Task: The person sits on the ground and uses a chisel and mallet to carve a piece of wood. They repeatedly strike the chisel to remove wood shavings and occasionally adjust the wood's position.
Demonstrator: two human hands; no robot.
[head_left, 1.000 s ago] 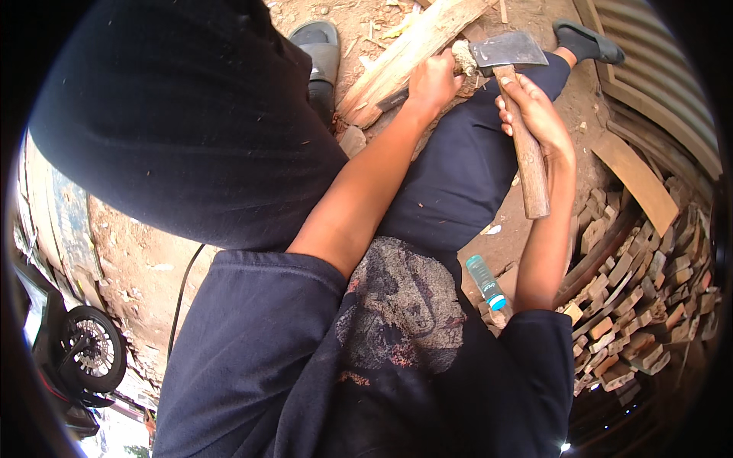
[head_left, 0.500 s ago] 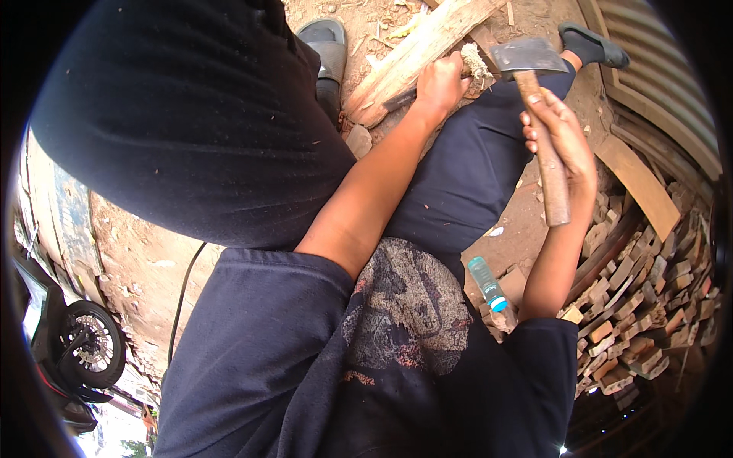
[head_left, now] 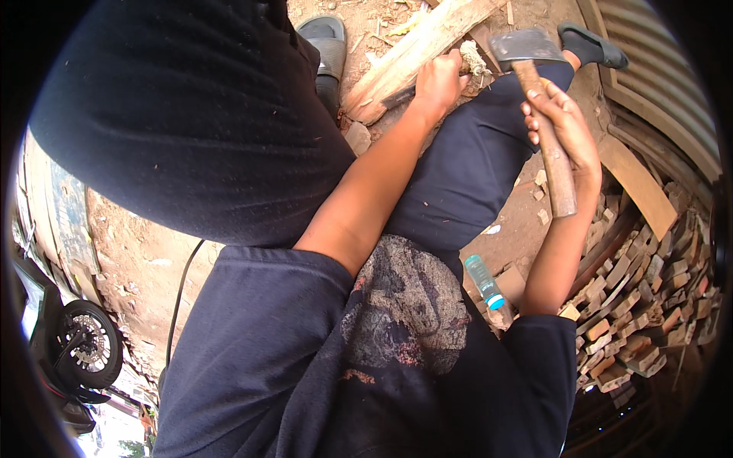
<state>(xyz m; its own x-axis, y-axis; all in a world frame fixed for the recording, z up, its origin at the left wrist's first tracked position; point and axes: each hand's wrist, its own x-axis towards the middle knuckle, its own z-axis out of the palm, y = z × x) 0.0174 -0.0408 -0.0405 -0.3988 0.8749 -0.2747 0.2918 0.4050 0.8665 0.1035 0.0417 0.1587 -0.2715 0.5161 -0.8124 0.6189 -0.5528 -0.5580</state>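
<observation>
My right hand is closed round the wooden handle of a hatchet, whose broad metal head is held over my outstretched leg. My left hand is closed on a tool with a frayed pale cord binding showing beyond the fist and a dark part reaching down-left. That tool lies close along a split pale log on the dirt ground; my fingers hide much of it.
A clear bottle with a turquoise cap lies beside me. Stacked wood offcuts, a board and corrugated sheeting line the right. A black cable and a motorcycle wheel are at the left.
The hatchet and my right hand have moved right, and the head has drawn away from the cord-bound tool in my left hand, which has shifted slightly right.
</observation>
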